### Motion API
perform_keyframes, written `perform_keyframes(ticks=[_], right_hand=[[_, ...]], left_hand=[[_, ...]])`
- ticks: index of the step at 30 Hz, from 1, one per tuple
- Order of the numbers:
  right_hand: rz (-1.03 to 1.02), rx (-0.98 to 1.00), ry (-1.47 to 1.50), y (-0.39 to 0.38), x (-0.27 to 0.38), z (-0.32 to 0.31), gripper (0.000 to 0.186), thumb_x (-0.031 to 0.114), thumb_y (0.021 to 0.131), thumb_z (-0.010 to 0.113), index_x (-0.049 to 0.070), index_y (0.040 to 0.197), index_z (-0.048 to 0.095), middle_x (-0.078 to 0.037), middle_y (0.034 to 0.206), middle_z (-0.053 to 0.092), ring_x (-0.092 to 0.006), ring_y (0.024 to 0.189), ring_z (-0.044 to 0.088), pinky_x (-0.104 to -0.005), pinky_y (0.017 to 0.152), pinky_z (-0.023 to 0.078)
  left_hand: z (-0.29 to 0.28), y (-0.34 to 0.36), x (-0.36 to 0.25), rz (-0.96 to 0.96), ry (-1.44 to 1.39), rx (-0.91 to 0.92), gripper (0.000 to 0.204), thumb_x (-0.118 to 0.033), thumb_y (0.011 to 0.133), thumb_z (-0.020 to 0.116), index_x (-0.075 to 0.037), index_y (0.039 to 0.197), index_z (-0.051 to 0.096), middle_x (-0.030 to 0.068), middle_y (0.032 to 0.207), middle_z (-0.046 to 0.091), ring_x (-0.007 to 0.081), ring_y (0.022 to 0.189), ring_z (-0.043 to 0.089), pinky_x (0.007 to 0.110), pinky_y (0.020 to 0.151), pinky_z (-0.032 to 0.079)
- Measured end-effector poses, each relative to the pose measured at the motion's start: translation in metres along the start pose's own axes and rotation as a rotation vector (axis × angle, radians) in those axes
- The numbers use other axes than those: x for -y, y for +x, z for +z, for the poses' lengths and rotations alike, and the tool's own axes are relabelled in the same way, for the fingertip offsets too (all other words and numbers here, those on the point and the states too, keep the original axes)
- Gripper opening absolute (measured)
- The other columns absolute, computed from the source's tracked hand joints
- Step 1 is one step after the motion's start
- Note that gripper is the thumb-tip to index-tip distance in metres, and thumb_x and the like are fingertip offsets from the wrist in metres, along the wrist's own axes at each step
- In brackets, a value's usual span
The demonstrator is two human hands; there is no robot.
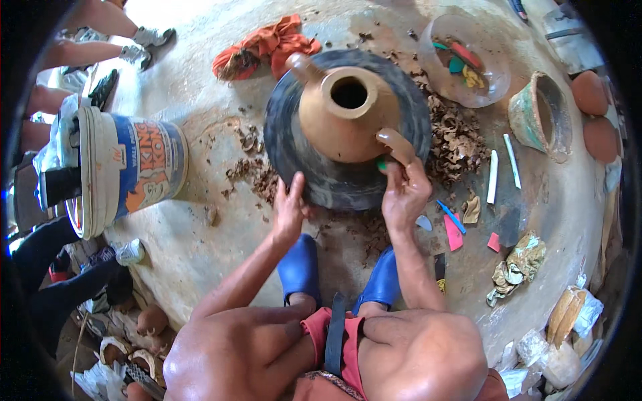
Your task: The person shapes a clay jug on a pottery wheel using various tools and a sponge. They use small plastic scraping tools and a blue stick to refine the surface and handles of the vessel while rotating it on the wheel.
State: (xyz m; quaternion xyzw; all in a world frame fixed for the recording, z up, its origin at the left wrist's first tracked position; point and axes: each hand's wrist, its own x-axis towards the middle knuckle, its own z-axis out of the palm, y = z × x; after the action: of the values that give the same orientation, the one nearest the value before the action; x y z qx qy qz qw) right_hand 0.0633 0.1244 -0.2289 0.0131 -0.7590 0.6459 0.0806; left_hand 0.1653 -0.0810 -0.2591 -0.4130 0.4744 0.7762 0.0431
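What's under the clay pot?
A round, dark wheel: its streaked top shows around the pot, and the right hand reaches over its edge. The patch directly beneath the pot, and the pot's bottom, are covered, so I can't describe them.

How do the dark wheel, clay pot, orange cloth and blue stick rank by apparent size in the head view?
Largest to smallest, by outline:
Dark wheel
Clay pot
Orange cloth
Blue stick
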Motion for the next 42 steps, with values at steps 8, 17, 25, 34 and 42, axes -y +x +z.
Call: perform_keyframes(ticks=[8, 17, 25, 34, 42], right_hand=[[-0.07, -0.014, -0.046, 0.017, 0.058, -0.001, 0.021, -0.003, 0.099, 0.071, -0.005, 0.119, 0.076, -0.011, 0.1, 0.072, -0.0133, 0.085, 0.07, -0.0301, 0.07, 0.058], [-0.487, 0.028, -0.304, 0.07, 0.078, -0.021, 0.02, -0.003, 0.096, 0.073, 0.002, 0.114, 0.08, -0.014, 0.101, 0.076, -0.0245, 0.086, 0.075, -0.0353, 0.076, 0.06], [-0.336, -0.039, -0.242, 0.048, 0.057, -0.033, 0.015, 0.003, 0.099, 0.072, -0.001, 0.113, 0.077, -0.014, 0.103, 0.076, -0.0239, 0.089, 0.072, -0.036, 0.083, 0.058], [0.165, 0.005, -0.063, 0.018, 0.014, -0.079, 0.008, 0.011, 0.109, 0.061, 0.003, 0.108, 0.064, -0.005, 0.089, 0.069, -0.0102, 0.076, 0.068, -0.0278, 0.049, 0.056], [0.158, 0.035, 0.007, 0.008, 0.03, -0.08, 0.01, 0.006, 0.109, 0.056, 0.004, 0.119, 0.055, -0.008, 0.1, 0.067, -0.0145, 0.085, 0.07, -0.0316, 0.056, 0.067]], left_hand=[[0.001, 0.006, -0.013, -0.073, -0.01, -0.052, 0.067, -0.051, 0.105, 0.066, -0.017, 0.155, 0.038, 0.0105, 0.151, 0.057, 0.032, 0.123, 0.066, 0.052, 0.091, 0.058], [-0.039, 0.073, -0.048, 0.167, 0.225, -0.035, 0.079, -0.054, 0.103, 0.067, -0.012, 0.163, 0.039, 0.0116, 0.154, 0.057, 0.0275, 0.135, 0.058, 0.048, 0.109, 0.048], [-0.024, 0.044, -0.039, 0.159, 0.311, -0.153, 0.083, -0.053, 0.104, 0.068, -0.005, 0.163, 0.037, 0.0155, 0.146, 0.063, 0.029, 0.126, 0.064, 0.041, 0.075, 0.058], [-0.048, 0.065, -0.149, 0.642, 0.439, -0.095, 0.078, -0.027, 0.097, 0.079, -0.006, 0.163, 0.043, 0.0102, 0.107, 0.075, 0.0172, 0.083, 0.07, 0.039, 0.074, 0.059], [0.126, -0.007, -0.449, 0.955, 1.361, 0.152, 0.1, -0.044, 0.098, 0.072, -0.015, 0.173, 0.014, 0.0159, 0.083, 0.079, 0.0292, 0.075, 0.077, 0.048, 0.078, 0.061]])
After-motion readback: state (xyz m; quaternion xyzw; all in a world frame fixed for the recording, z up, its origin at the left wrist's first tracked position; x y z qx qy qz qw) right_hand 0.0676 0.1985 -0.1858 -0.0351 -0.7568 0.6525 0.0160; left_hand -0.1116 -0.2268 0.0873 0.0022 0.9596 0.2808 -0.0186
